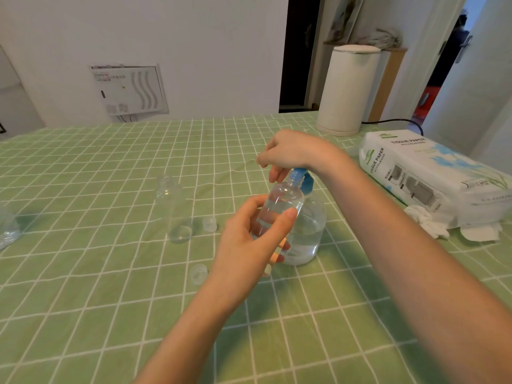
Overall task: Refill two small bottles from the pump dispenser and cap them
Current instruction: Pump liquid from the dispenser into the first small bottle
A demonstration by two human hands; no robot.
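Note:
My left hand [249,242] grips a small clear bottle [279,206], tilted with its neck up under the blue pump head [302,178] of the clear dispenser [310,231]. My right hand [291,153] rests on top of the pump head, fingers curled over it. The dispenser holds clear liquid in its lower part. A second small clear bottle [173,209] stands uncapped to the left on the green checked tablecloth [110,286]. Two clear caps lie nearby: one cap [209,224] beside the second bottle, another cap [198,273] nearer me.
A tissue paper pack [426,173] lies at the right with crumpled tissues [426,221] in front of it. A cream kettle [346,90] stands at the back right with a black cord. Clear plastic [7,228] sits at the left edge.

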